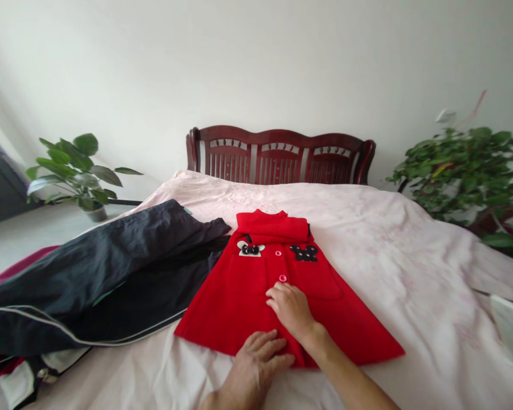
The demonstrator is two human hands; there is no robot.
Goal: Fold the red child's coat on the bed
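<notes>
A red child's coat point(248, 313) lies front side up on the bed, its sleeves folded across the top. It has round buttons down the middle and two pockets with black and white mouse-shaped trims. My left hand point(259, 364) rests on the bottom hem near the middle, fingers spread and flat on the cloth. Just above and to the right, my right hand point(293, 307) has its fingers bent and closed on the coat's front edge, below the lower visible button point(283, 278). The fingertips partly hide the cloth there.
Dark trousers point(89, 267) with white piping lie in a heap with other clothes at the left. A pale pink sheet point(367, 228) covers the bed. Behind it stands a dark red wooden chair back point(277, 154). Potted plants point(77, 171) flank the bed.
</notes>
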